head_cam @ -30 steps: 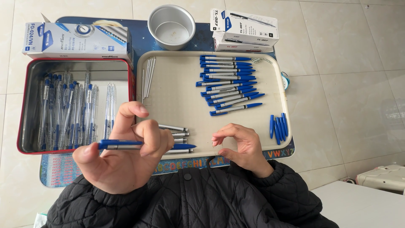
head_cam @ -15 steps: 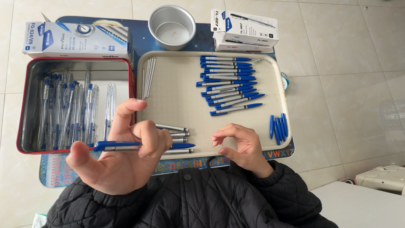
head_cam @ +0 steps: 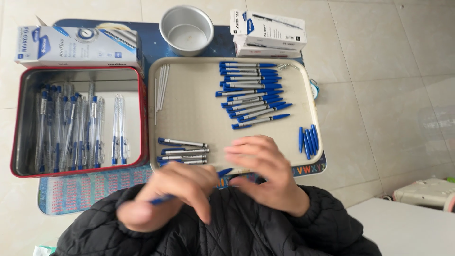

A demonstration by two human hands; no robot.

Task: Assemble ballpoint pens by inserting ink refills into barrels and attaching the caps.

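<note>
A blue ballpoint pen (head_cam: pixel 222 172) lay slanted in the grip of the left hand (head_cam: pixel 170 196), its blue tip poking out toward the right just over the near rim of the beige tray (head_cam: pixel 189 114), the rest largely hidden and blurred under the curled fingers. The right hand (head_cam: pixel 265 178) hovered just beside that tip, fingers bent loosely inward; the blur kept me from telling whether it pinched anything. Both hands sat close to the body, above the black quilted jacket sleeves (head_cam: pixel 246 232).

On the tray, just beyond the left hand, lay a short stack of silver pen barrels with blue ends (head_cam: pixel 182 152). Farther up to the right was a row of assembled blue pens (head_cam: pixel 251 94), and at the right rim a small cluster of blue caps (head_cam: pixel 308 140). Thin white refills (head_cam: pixel 161 87) lay near the tray's left edge.

Left of the tray stood a red-rimmed metal tin (head_cam: pixel 76 123) holding clear pen tubes. Behind it sat a blue-and-white pen box (head_cam: pixel 76 45), then a round metal bowl (head_cam: pixel 186 29), then two stacked white boxes (head_cam: pixel 268 33).
</note>
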